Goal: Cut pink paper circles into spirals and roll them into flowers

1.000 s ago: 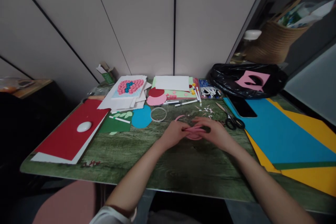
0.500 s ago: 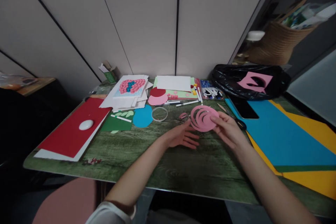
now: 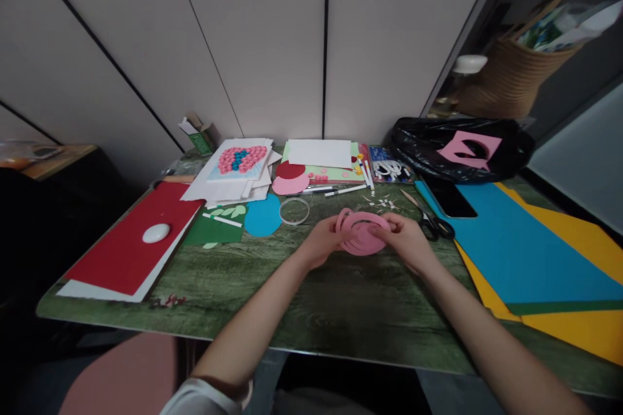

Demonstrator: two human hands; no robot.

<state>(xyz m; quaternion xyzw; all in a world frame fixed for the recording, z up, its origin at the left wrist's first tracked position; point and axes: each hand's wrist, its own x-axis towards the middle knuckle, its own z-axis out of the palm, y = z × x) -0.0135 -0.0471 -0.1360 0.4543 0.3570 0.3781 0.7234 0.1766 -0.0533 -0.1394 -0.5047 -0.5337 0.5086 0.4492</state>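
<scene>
- Pink paper, cut into a looping spiral (image 3: 366,246), is held just right of the centre of the frame, between the person's two hands.
- The left hand (image 3: 321,243) pinches its left edge, where the loops bunch together; some fingertips are hidden by the paper.
- The right hand (image 3: 407,241) grips the right edge, thumb over the near face and fingers at the back.
- Neither hand is nearer: both touch the spiral, one on each side. It is roundish, with no strong long axis, though its outline looks widest from left to right, along the line joining the hands.
- Whether its lower rim touches the counter (image 3: 219,298) cannot be told.
- Beyond it, slightly higher in the frame, small paper scraps (image 3: 384,203) lie scattered.
- Black-handled scissors (image 3: 444,229) rest just right of the right hand, beside a large blue sheet (image 3: 530,240) at the right of the frame.
- Up and left of the left hand lie a clear ring (image 3: 294,223) and a blue paper circle (image 3: 263,215).
</scene>
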